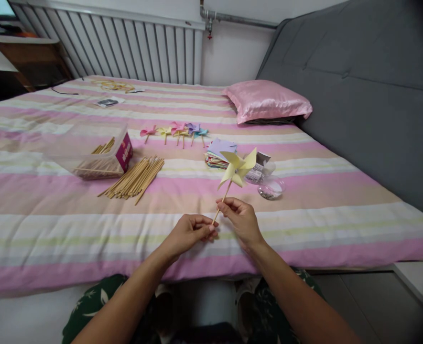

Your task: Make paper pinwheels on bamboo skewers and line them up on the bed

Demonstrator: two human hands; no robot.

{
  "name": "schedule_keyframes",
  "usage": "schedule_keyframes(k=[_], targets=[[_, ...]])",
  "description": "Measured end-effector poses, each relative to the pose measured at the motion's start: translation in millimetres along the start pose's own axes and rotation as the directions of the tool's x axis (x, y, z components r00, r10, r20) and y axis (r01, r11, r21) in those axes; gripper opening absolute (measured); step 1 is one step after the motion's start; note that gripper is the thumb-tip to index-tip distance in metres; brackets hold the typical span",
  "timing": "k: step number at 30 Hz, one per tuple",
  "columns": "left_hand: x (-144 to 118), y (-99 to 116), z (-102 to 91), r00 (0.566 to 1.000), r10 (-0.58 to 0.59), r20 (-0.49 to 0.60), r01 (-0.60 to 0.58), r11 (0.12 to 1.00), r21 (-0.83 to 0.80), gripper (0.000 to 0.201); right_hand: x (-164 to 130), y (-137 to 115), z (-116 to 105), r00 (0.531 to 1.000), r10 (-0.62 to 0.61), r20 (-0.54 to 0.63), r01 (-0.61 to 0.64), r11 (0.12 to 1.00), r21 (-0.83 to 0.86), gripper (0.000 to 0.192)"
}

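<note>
A pale yellow paper pinwheel (237, 169) on a thin wooden stick stands tilted between my hands, over the near part of the bed. My right hand (240, 220) pinches the stick below the paper head. Lower down, the fingertips of my left hand (195, 231) close on the stick's bottom end. Behind the pinwheel lies a stack of coloured paper squares (221, 150). Beside it are a small clear round dish (271, 188) with tiny metal pieces and a clear container (259, 171) with a printed label.
A pile of wooden sticks (135, 179) lies left of my hands, next to a clear plastic box (89, 153) holding more sticks. Several finished pinwheels (178, 128) lie farther back. A pink pillow (266, 101) rests against the grey headboard (358, 86). Striped bedding (71, 215) covers the bed.
</note>
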State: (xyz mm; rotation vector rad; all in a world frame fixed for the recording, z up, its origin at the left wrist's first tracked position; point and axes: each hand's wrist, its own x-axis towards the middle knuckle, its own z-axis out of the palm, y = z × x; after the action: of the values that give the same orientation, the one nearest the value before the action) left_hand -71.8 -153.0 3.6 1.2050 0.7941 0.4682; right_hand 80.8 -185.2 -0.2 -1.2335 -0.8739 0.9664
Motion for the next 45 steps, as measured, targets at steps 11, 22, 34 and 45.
schedule_keyframes(k=[11,22,34,45], targets=[[0.5,-2.0,-2.3,1.000,-0.011,0.028,0.011,1.000,0.002,0.038,0.0,4.3,-0.1,1.000,0.005,0.022,-0.005,1.000,-0.003,0.023],[0.5,-1.5,-2.0,0.999,-0.004,0.044,0.003,1.000,0.023,0.034,-0.7,3.8,0.9,0.999,0.013,0.031,-0.012,1.000,-0.018,0.025],[0.2,-1.6,-2.5,0.999,-0.006,0.050,0.005,1.000,0.021,0.035,-2.0,3.6,1.9,0.999,0.025,0.045,-0.025,1.000,0.002,0.025],[-0.6,-0.2,-1.0,0.999,-0.014,0.041,0.013,1.000,0.015,0.034,-2.1,4.1,2.0,0.998,0.024,0.057,-0.025,1.000,0.002,0.025]])
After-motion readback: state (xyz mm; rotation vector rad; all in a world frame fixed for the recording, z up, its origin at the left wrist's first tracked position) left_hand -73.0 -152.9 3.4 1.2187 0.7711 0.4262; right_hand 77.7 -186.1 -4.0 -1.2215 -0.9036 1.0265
